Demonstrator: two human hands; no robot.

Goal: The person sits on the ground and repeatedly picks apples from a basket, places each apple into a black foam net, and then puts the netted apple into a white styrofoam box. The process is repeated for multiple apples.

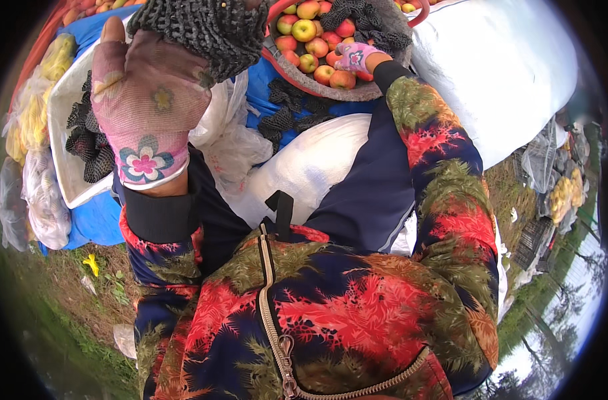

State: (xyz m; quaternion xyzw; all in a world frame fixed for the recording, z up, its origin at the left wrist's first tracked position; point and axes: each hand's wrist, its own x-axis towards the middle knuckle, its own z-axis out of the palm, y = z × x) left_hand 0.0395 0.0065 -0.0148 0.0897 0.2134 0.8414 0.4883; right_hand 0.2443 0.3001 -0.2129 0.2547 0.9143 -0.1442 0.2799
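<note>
- Head view, toward 10 o'clock: the left hand (151, 87), gloved, has its thumb raised and spread from the palm; a dark mesh net (201, 33) covers its fingers, so their curl cannot be told. The net runs to the top edge.
- Between 12 and 1: the right hand (353, 59) reaches over the basket's near rim, fingers resting at the apples (317, 47); whether it grips one cannot be told.
- At 12: the basket (304, 83), red-handled, with more mesh lying over the apples at its 1 o'clock side.
- Toward 2: a big white sack (497, 73) hems in the right forearm.
- Between 9 and 10: a white basin (59, 143) of dark nets, its wall just beside the left wrist.
- Centre: an open gap between the forearms, above a white sack between the legs.
</note>
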